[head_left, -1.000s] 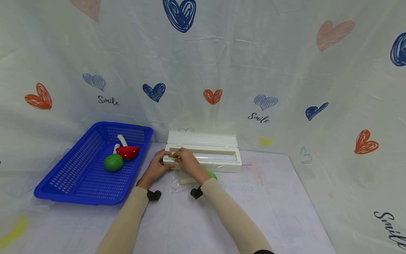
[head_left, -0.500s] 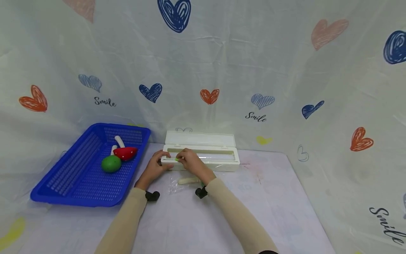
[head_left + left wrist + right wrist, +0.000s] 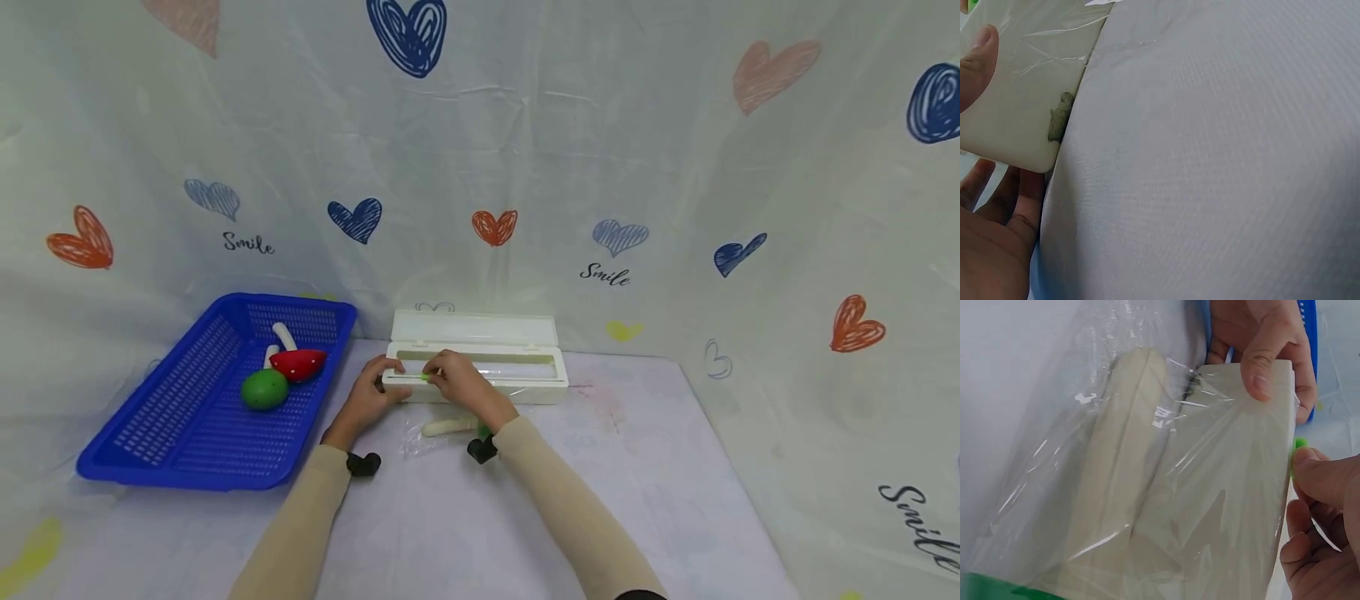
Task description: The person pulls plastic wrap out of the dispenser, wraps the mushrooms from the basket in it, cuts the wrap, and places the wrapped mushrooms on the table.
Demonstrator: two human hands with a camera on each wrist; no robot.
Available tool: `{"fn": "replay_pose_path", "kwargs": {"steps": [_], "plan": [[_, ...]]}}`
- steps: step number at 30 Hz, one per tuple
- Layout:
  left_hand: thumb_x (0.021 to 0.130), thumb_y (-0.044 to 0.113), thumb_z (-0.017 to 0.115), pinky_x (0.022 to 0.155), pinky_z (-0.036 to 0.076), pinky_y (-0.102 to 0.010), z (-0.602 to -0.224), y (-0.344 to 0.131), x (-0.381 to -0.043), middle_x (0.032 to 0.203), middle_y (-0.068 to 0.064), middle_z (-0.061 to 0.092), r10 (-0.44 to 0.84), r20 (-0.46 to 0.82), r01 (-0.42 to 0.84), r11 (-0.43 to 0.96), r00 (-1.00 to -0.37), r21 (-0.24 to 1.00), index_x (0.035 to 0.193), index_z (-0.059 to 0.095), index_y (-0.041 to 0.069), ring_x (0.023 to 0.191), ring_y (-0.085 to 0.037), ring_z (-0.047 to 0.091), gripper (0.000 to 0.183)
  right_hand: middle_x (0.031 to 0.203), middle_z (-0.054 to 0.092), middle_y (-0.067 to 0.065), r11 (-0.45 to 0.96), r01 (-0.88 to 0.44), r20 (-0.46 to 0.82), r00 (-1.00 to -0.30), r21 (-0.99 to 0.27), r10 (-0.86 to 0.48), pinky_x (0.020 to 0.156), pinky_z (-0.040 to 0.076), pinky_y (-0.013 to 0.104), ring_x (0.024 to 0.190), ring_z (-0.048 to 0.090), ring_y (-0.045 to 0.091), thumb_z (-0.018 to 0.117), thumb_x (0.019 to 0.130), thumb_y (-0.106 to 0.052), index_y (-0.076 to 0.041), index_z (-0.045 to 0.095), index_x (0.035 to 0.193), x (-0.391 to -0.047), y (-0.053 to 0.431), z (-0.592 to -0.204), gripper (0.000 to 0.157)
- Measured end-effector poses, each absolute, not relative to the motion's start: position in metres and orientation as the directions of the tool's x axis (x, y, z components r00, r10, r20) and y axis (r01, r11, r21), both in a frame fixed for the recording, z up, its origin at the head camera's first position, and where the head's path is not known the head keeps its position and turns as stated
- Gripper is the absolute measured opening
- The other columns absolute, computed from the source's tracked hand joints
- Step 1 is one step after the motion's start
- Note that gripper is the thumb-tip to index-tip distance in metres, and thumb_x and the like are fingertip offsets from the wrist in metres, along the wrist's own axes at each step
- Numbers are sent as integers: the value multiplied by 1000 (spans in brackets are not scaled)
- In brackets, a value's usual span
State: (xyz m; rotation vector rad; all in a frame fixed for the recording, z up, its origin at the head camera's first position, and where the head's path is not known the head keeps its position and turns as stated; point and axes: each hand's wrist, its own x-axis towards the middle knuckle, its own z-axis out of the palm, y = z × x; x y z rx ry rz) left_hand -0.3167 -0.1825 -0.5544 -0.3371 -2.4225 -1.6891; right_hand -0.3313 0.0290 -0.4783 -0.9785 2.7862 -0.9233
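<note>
A long white cling film dispenser (image 3: 528, 393) stands with its lid (image 3: 476, 327) raised at the back and a film roll (image 3: 517, 371) inside. My left hand (image 3: 367, 398) grips its left end, thumb pressed on the front. With thumb and fingers my right hand (image 3: 465, 385) pinches the small green slide cutter (image 3: 1299, 443) on the front top edge, left of the middle. Clear cling film (image 3: 414, 439) hangs down the front onto the table. Under that film lies a toy mushroom, its pale stem (image 3: 1119, 437) pointing left and its green cap (image 3: 1004, 589) partly hidden by my right arm.
On the left stands a blue basket (image 3: 195, 479) holding a red spotted toy mushroom (image 3: 298, 365) and a green one (image 3: 264, 390). A heart-print curtain (image 3: 540, 150) hangs right behind the dispenser. The white-covered table (image 3: 585, 483) has its right edge beyond the dispenser.
My right hand has slid the green cutter to the right along the dispenser's edge, away from my left hand. The left hand keeps its hold on the end.
</note>
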Motion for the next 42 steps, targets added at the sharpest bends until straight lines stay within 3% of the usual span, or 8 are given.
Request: {"fn": "replay_pose_path", "kwargs": {"steps": [8,16,22,33,42], "plan": [[83,5,85,88,42,-23,-557,-185,-317,139,-19,53,93,231,249,336,-969,908,110,64,5,124,-27,45,35,109,71,12,630,-522,97,-808,-575,-581,78,55,21,95,68,19,68,98,-4,-1,76,110,-331,33,-476,15],[82,4,86,83,43,-20,-560,-187,-317,130,-19,56,87,256,270,341,-963,900,109,63,4,116,-26,47,35,111,71,13,610,-546,98,-786,-574,-610,80,55,21,97,68,21,66,99,-4,0,75,112,-332,37,-477,16],[83,6,85,87,45,-19,-560,-185,-317,137,-23,51,94,240,257,303,-966,918,111,62,3,120,-31,48,37,107,71,11,629,-538,115,-803,-562,-585,78,55,21,94,67,19,69,97,-4,-1,75,109,-334,57,-481,13],[84,7,85,98,43,-35,-560,-191,-316,143,-22,49,77,219,232,371,-973,899,112,61,6,127,-32,45,37,109,71,9,605,-500,115,-820,-620,-561,85,57,27,97,66,20,71,98,-15,-4,75,108,-339,69,-489,16],[83,6,85,93,44,-30,-553,-188,-316,144,-23,49,93,209,228,313,-974,922,113,63,3,125,-35,47,37,109,72,6,585,-511,158,-822,-630,-548,92,56,36,104,67,21,71,98,-16,-8,77,105,-340,88,-491,12]]}}
